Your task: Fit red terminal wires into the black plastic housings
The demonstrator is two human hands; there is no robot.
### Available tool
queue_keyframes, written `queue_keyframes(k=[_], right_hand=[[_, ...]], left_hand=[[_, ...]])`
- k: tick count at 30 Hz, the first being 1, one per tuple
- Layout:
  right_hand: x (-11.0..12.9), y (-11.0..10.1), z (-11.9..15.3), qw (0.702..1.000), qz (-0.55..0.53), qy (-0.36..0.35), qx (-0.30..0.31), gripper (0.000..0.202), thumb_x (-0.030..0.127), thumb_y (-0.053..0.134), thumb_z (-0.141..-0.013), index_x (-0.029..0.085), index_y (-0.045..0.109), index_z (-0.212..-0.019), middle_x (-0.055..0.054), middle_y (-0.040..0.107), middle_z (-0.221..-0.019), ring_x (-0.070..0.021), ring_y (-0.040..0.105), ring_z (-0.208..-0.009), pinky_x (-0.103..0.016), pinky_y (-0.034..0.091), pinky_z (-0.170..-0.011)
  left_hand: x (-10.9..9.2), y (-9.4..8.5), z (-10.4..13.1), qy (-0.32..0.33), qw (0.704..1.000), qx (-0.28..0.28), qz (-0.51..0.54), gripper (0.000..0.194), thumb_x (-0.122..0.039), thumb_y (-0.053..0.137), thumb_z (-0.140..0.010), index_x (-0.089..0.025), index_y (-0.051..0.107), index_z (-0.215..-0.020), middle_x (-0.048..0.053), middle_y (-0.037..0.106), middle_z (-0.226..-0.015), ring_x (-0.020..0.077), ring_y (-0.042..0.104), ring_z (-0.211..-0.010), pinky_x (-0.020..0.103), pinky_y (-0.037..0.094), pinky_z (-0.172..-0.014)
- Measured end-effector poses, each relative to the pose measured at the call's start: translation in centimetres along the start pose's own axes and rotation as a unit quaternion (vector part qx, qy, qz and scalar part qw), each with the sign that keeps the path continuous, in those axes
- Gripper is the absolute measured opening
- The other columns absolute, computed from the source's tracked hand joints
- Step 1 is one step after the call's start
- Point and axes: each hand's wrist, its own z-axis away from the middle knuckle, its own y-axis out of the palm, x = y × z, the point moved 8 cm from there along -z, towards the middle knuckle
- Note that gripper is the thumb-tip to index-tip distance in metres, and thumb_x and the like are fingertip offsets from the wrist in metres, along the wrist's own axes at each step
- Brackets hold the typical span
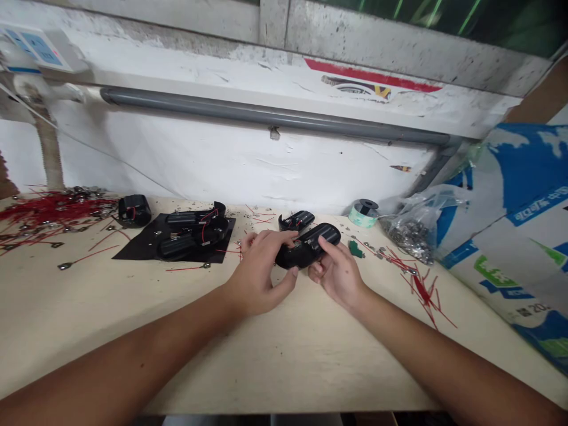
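Between my two hands, a little above the table, is a black plastic housing (316, 244) with rounded ends, tilted up to the right. My left hand (260, 269) curls its thumb and fingers around the left end and covers part of it. The right end is gripped by my right hand (341, 267), thumb on the near side and fingers underneath. Just behind stands another black housing (298, 220) with red wires showing. More black wired housings (180, 245) lie on a black sheet (137, 245) to the left, and a single black housing (134, 211) sits beyond it.
Red wires with small metal pieces form a pile (57, 210) at the far left. On the right are a wire spool (364, 213), a green piece (355, 248), a plastic bag of metal parts (410, 231), loose red wires (423, 290) and a large blue-white package (515, 236).
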Motion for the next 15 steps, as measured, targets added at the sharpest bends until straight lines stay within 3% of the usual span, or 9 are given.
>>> queue_keyframes(k=[8, 15], right_hand=[[-0.29, -0.66, -0.79, 0.999, 0.004, 0.026, -0.019, 0.046, 0.051, 0.080, -0.072, 0.022, 0.045, -0.069, 0.009, 0.043, -0.046, -0.0064, 0.034, -0.035, -0.019, 0.028, -0.032], [-0.81, -1.10, -0.80, 0.998, 0.021, 0.059, -0.029, 0.043, 0.055, 0.077, -0.074, 0.020, 0.051, -0.073, 0.009, 0.046, -0.047, -0.0047, 0.029, -0.034, -0.016, 0.023, -0.031]], left_hand=[[-0.46, -0.56, 0.02, 0.008, 0.999, -0.018, -0.030, 0.036, -0.032, 0.052, -0.089, -0.026, 0.053, -0.124, 0.011, 0.050, -0.127, 0.0293, 0.045, -0.116, 0.047, 0.033, -0.097], [0.51, -0.98, 0.04, -0.027, 0.999, -0.038, -0.012, 0.030, -0.033, 0.041, -0.097, -0.027, 0.057, -0.122, 0.009, 0.051, -0.121, 0.0270, 0.046, -0.112, 0.047, 0.032, -0.099]])
